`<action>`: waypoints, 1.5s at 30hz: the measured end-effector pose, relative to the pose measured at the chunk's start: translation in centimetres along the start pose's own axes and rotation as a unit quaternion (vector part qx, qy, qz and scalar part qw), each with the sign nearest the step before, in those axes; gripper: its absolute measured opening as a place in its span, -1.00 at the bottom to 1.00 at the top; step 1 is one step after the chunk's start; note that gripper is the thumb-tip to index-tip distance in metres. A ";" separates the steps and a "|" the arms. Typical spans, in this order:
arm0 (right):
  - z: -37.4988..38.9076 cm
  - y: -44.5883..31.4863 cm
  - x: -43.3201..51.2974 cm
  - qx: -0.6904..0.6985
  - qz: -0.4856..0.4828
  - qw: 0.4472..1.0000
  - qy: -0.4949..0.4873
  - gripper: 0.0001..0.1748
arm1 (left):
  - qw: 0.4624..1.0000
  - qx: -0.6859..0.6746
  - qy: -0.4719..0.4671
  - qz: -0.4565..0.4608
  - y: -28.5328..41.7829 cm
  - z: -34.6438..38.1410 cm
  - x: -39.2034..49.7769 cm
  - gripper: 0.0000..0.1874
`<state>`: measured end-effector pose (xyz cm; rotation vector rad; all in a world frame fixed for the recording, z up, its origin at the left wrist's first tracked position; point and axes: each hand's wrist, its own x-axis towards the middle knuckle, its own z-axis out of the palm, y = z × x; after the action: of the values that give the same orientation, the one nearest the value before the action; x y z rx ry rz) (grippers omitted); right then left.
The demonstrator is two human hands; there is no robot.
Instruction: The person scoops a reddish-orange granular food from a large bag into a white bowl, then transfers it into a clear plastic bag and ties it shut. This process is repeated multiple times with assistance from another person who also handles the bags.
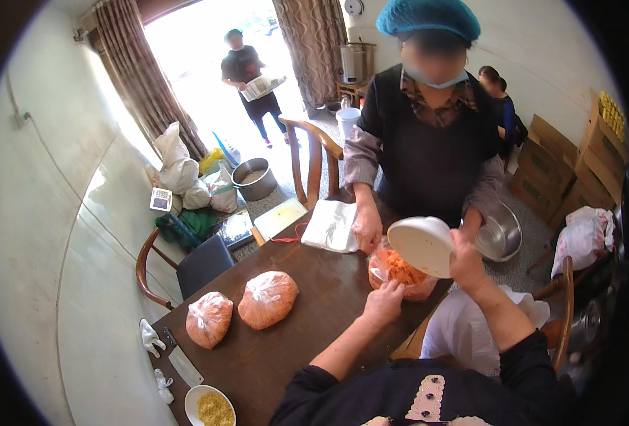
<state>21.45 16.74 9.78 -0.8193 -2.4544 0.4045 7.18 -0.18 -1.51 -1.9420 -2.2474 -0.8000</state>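
My right hand (pixel 466 263) grips the rim of a white bowl (pixel 422 246), which is tilted over a clear plastic bag (pixel 420 290) of crumbly orange food (pixel 397 268). At the near side of the bag's mouth, my left hand (pixel 384 303) pinches the plastic. A person across the table holds the bag's far edge with one hand (pixel 368 230); their other hand (pixel 472 223) is behind the bowl, its grip partly hidden. Two tied bags of similar orange food, one larger (pixel 268 304) and one smaller (pixel 209 325), lie on the dark wooden table (pixel 250 367).
A stack of clear plastic bags (pixel 330 226) lies at the far edge. At the left are a cleaver (pixel 184 365) and a bowl of yellow crumbs (pixel 210 407). Wooden chairs (pixel 314 165) flank the table; a metal basin (pixel 499 234) stands beyond its right corner.
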 end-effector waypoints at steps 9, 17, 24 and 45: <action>-8.9 4.4 -7.5 0.523 0.267 0.795 0.151 -0.60 | 0.991 -0.055 0.110 0.049 2.9 -0.4 -3.8 -0.92; -17.1 5.1 -17.8 0.527 0.340 0.729 0.275 -0.43 | 0.998 -0.059 0.003 -0.028 4.2 2.5 -6.7 -0.92; -19.8 7.1 -26.3 0.473 0.377 0.706 0.370 -0.42 | 0.995 -0.093 -0.020 -0.017 6.0 4.8 -5.4 -0.93; -16.1 7.2 -23.3 -0.093 0.105 0.989 -0.056 -0.58 | 0.968 -0.218 -0.002 0.126 23.0 -2.9 6.8 -0.29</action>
<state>49.74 9.64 11.17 -1.1690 -2.5464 0.3081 26.63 6.32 11.30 -2.3428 -1.8840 -1.3371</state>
